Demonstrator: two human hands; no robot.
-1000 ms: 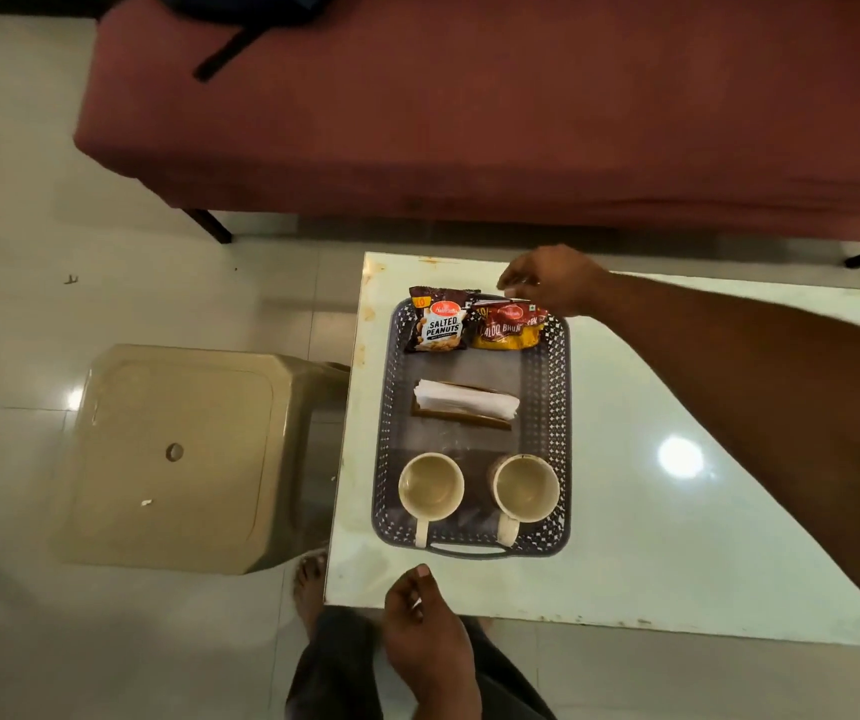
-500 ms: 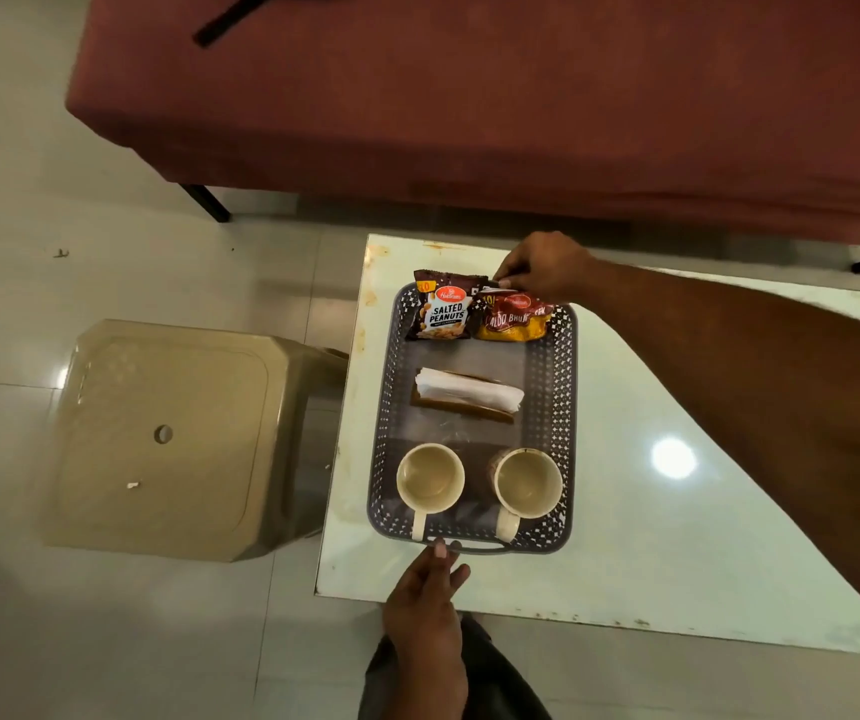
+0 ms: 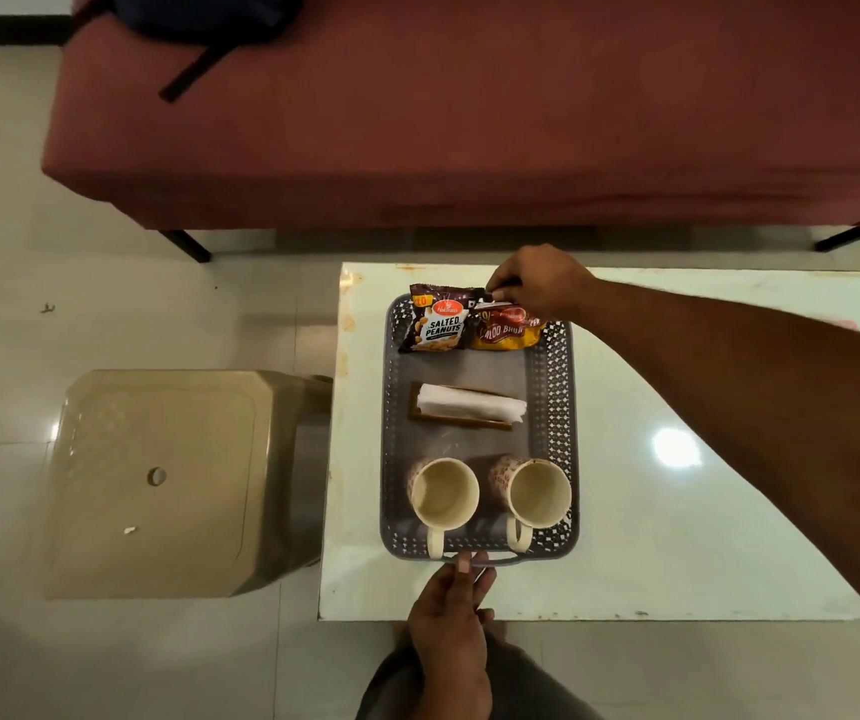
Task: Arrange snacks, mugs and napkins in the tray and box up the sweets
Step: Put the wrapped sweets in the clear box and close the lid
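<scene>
I'd brought the left hand (image 3: 449,623), fingers straight, to the near edge of the tray (image 3: 555,397); the right hand (image 3: 539,283) pinched the packet (image 3: 505,332) at its far end, arranging seemingly done.

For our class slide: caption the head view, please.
Right hand pinches yellow snack packet; left hand touches tray of mugs and napkins.

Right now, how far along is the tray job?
Done: two mugs, napkins and the peanut packet sit in the tray. In hand: the right hand pinches the top of the yellow packet at the far end; the left hand touches the near handle. Left: boxing sweets; no box or sweets show.
</scene>
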